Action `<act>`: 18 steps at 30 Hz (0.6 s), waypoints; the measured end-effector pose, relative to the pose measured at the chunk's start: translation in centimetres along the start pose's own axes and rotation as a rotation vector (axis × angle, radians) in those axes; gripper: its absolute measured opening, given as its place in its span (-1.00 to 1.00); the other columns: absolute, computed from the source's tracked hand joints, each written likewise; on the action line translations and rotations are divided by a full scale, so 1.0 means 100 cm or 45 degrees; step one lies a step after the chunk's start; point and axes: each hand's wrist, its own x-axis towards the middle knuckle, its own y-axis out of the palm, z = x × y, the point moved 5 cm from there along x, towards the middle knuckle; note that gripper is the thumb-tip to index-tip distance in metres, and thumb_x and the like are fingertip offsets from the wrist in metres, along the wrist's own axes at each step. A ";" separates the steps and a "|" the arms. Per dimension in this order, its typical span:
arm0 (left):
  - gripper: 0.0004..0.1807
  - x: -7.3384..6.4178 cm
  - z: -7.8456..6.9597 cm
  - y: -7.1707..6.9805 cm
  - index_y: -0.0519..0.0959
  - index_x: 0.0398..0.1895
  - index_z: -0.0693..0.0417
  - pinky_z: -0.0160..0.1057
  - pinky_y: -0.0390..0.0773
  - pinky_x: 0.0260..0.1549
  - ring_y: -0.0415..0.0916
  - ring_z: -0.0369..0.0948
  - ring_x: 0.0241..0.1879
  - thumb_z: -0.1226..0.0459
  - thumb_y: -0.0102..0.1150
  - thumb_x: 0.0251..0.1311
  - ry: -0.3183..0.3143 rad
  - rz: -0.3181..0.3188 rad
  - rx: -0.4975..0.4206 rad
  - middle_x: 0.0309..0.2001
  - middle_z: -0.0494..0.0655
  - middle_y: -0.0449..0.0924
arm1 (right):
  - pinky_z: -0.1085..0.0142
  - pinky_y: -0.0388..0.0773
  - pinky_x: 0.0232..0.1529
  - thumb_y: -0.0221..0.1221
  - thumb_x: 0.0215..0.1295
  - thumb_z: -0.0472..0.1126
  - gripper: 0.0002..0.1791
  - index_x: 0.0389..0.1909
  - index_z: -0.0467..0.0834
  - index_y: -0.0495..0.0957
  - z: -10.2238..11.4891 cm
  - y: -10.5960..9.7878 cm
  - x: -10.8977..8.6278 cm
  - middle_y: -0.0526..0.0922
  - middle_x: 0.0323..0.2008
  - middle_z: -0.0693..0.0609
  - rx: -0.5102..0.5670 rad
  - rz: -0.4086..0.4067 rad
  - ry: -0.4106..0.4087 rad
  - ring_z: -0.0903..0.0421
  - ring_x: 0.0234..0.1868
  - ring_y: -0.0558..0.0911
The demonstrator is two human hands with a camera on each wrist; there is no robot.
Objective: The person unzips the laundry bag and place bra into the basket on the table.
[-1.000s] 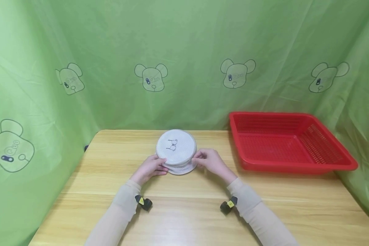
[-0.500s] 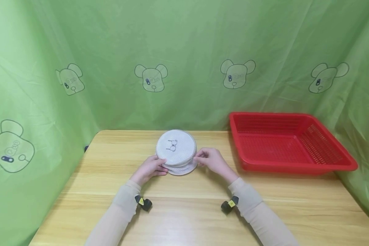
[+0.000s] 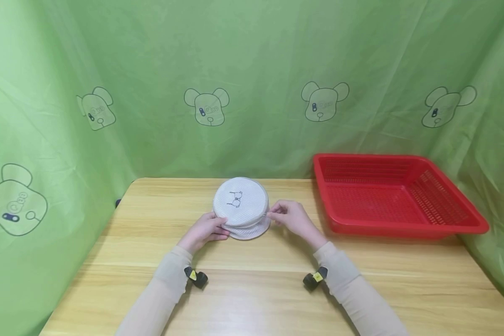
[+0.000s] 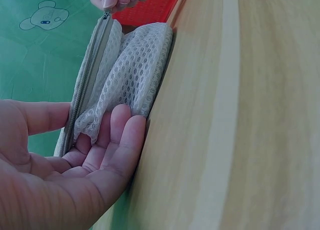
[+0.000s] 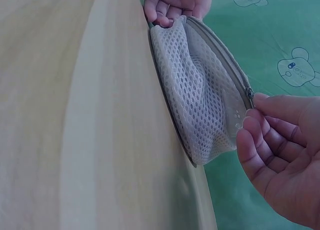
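A round white mesh laundry bag [image 3: 240, 200] with a small line drawing on its top sits near the table's far edge. Its soft mesh side [image 5: 200, 90] is folded down between the top and the base. My left hand [image 3: 204, 230] grips the bag's near left rim, thumb on top and fingers under the zipped edge. At the right side, my right hand [image 3: 293, 217] pinches the zipper pull [image 5: 250, 95] between thumb and forefinger. The zipper [image 4: 90, 72] runs along the top rim, its teeth joined between the left hand and the pull.
A red plastic basket [image 3: 333, 224] with perforated walls stands to the right of the bag on the wooden table [image 3: 252, 289]. Green curtains [image 3: 260, 140] with bear-head outlines enclose the back and both sides.
My right hand has moved slightly to the right and away along the bag's rim with the zipper pull. The left hand and the bag have stayed almost still.
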 end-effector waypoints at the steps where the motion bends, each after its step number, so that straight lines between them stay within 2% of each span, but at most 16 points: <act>1: -0.65 0.000 0.000 0.000 0.36 0.10 0.37 -0.19 0.73 -0.11 0.61 -0.22 -0.37 0.28 -0.04 0.40 -0.005 -0.004 -0.003 -0.37 -0.04 0.60 | 0.05 0.69 -0.29 0.31 0.20 -0.19 -0.85 -0.32 -0.19 0.63 0.000 0.000 0.000 0.69 -0.39 -0.20 0.003 0.001 -0.001 -0.11 -0.38 0.65; 6: -0.67 0.000 0.000 0.000 0.38 0.09 0.36 -0.20 0.74 -0.14 0.62 -0.22 -0.38 0.29 -0.03 0.39 -0.004 -0.013 -0.005 -0.37 -0.03 0.61 | 0.04 0.70 -0.25 0.32 0.19 -0.19 -0.86 -0.33 -0.19 0.63 0.001 0.000 0.000 0.70 -0.41 -0.14 0.019 -0.001 0.005 -0.14 -0.36 0.66; 14: -0.67 -0.001 0.000 0.001 0.38 0.07 0.37 -0.20 0.74 -0.15 0.62 -0.22 -0.38 0.29 -0.03 0.39 0.009 -0.001 0.003 -0.38 -0.04 0.61 | 0.09 0.69 -0.29 0.32 0.20 -0.19 -0.86 -0.33 -0.18 0.64 0.000 -0.001 0.000 0.69 -0.38 -0.26 0.007 -0.013 -0.003 -0.12 -0.37 0.66; 18: -0.68 -0.001 0.000 0.000 0.38 0.06 0.38 -0.19 0.74 -0.13 0.62 -0.22 -0.38 0.29 -0.03 0.38 0.004 0.002 -0.001 -0.38 -0.04 0.61 | 0.19 0.68 -0.35 0.31 0.21 -0.19 -0.86 -0.32 -0.19 0.63 -0.002 -0.003 0.001 0.69 -0.39 -0.25 -0.016 -0.033 -0.018 -0.09 -0.39 0.66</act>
